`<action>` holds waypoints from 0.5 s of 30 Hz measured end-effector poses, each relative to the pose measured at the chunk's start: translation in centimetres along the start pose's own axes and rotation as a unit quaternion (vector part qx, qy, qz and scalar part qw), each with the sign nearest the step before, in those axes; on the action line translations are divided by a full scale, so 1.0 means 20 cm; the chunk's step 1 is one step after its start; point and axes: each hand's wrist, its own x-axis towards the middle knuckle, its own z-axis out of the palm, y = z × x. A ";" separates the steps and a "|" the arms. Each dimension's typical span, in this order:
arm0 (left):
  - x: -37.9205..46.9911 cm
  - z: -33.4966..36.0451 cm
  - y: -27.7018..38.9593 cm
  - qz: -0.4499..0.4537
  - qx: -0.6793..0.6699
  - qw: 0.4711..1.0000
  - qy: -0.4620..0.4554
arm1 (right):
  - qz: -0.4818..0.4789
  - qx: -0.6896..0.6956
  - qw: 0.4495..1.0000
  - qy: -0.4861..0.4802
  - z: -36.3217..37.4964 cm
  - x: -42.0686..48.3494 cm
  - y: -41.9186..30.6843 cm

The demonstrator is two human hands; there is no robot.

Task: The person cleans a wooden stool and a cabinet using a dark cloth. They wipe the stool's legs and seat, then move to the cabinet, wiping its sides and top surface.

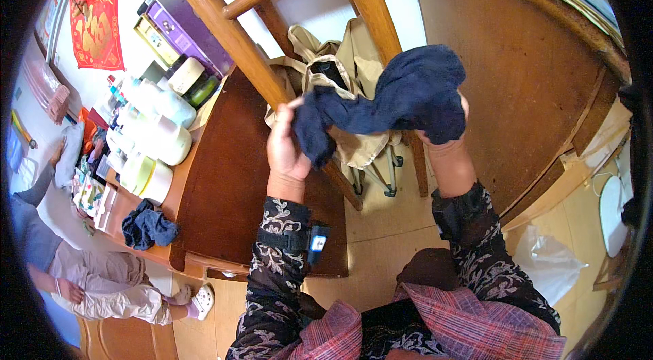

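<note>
A dark navy sock-like cloth [372, 110] is stretched between my two hands, sagging a little in the middle. My left hand [288, 143] grips its narrower left end, thumb upward. Most of my right hand [449, 128] is hidden behind or inside the wider, bunched right end. Behind the cloth stand a wooden chair [265, 76] and a beige fabric bag or folded fabric seat [359, 48] with metal legs. Another crumpled dark navy cloth [149, 226] lies at the edge of the desk on the left.
White jars and bottles [168, 140], boxes [189, 23] and cloths crowd the desk [191, 156] at left. A brown wooden panel [500, 54] stands at right. On the floor is a clear plastic bag [546, 263]. Another person [102, 278] is at the lower left.
</note>
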 end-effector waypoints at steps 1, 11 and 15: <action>-0.01 0.03 0.01 -0.021 0.177 0.981 0.075 | -0.026 -0.229 0.973 0.005 -0.01 -0.01 -0.04; -0.02 0.29 -0.12 0.005 0.146 0.971 -0.189 | -0.112 -0.264 0.958 -0.013 -0.05 0.02 0.01; 0.04 0.23 -0.06 0.047 0.262 0.947 -0.182 | -0.038 -0.257 0.964 0.059 -0.16 -0.04 0.04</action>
